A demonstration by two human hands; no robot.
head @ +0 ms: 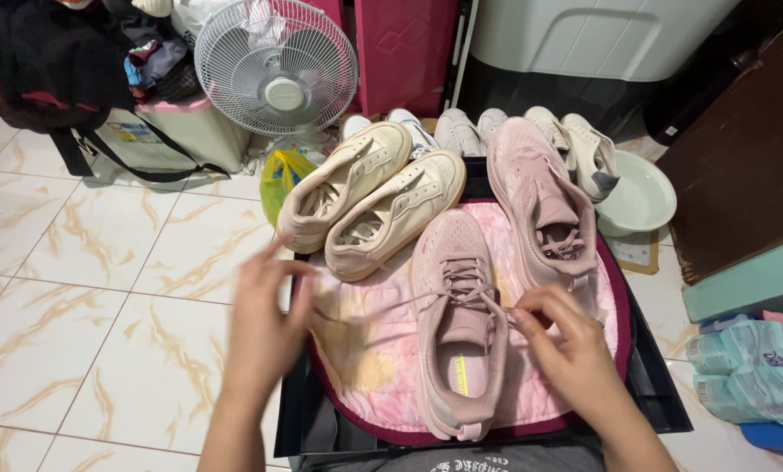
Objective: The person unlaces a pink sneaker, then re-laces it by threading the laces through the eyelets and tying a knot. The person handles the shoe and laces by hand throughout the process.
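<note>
Pink knit mesh covers the near shoe (459, 328), which lies on a quilted mat (365, 341) over a black tray (658, 385). Both hands pull its thin lace (382, 308) taut: left hand (264, 319) blurred, fingers seemingly pinched; right hand (562, 336) pinched by the eyelets. Uneven pulling could slip the lace out or drag the light shoe against the beige suede pair (369, 197).

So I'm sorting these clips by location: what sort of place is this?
Probably a room in a home: a tiled floor, a standing fan, and pairs of shoes such as the pink sneaker the hands work on.
</note>
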